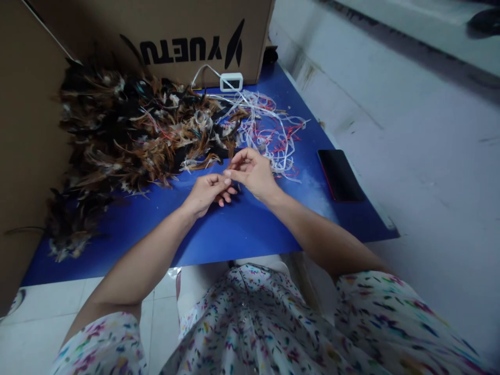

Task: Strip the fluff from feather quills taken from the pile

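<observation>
My left hand and my right hand meet above the middle of the blue table. Thumb and forefinger are pinched together on each, and the fingertips touch or nearly touch. Whatever lies between them is too small to make out. Just beyond my hands spreads a big heap of brown and black feathers, its near edge close to my left hand. A tangle of white and red ribbons lies behind my right hand.
At the back stands a large cardboard box with upside-down lettering. In front of it is a small white device with a dark screen. A black phone rests by the table's right edge, along the wall. More cardboard borders the left.
</observation>
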